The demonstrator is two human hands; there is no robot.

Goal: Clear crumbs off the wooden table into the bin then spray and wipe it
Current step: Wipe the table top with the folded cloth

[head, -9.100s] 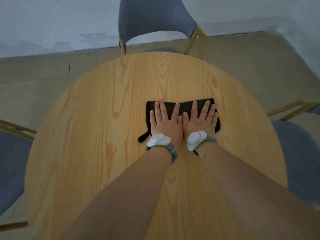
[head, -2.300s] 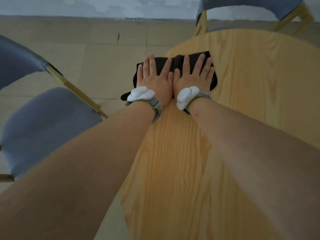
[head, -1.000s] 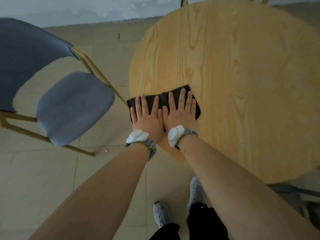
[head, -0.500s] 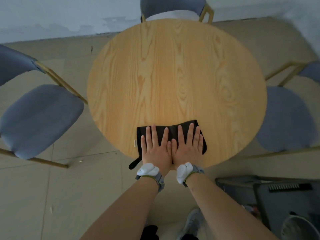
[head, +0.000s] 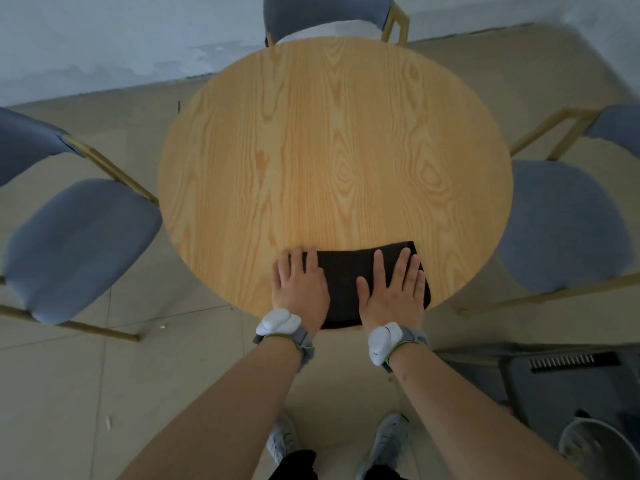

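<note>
The round wooden table (head: 332, 140) fills the middle of the head view. A black cloth (head: 346, 282) lies at its near edge, overhanging it slightly. My left hand (head: 299, 285) rests flat on the cloth's left end, fingers extended. My right hand (head: 393, 289) rests flat on its right part, fingers spread. Bare cloth shows between the two hands. Neither hand grips the cloth; both palms press down on it. A pale round bin (head: 595, 445) stands on the floor at the lower right. No crumbs or spray bottle show.
Blue padded chairs stand at the left (head: 79, 244), the right (head: 561, 226) and the far side (head: 329, 12) of the table. A dark grey box-like object (head: 571, 379) sits on the floor beside the bin. My shoes (head: 388, 441) are on the tiled floor below the table edge.
My hands, side by side half a second ago, have spread apart on the cloth. The cloth now lies wider and slightly further right along the near edge.
</note>
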